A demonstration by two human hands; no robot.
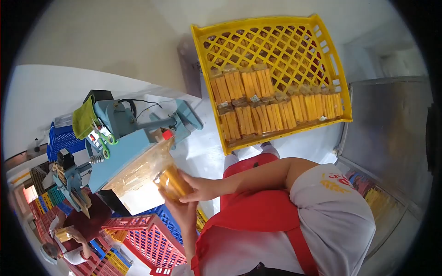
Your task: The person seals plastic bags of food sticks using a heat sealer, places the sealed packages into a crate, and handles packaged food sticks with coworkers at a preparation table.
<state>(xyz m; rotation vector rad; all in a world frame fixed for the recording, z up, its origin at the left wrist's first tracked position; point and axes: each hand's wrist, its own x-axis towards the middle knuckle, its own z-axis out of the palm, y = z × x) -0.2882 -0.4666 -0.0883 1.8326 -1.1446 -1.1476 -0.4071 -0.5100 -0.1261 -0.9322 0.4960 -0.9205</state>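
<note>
Between my two hands is a clear plastic bag of yellow-orange sticks (174, 181), its loose upper end reaching up to the edge of a light-blue machine (124, 154). My right hand (200, 187) has its fingers closed on the near side of the bag. From below, my left hand (178, 208) grips the lower part, its fingers partly hidden behind the bag. Brown tape-like covering and a white panel (140, 195) lie along the machine's front, right beside the bag. A red knob (167, 135) sits above the bag.
A yellow crate (276, 139) holds rows of similar packets. Green-handled scissors (106, 146) and a green cloth (84, 120) hang on the machine. Red crates (149, 241) stand below. At lower left, another person (76, 250) holds a packet. A metal door (389, 122) is at right.
</note>
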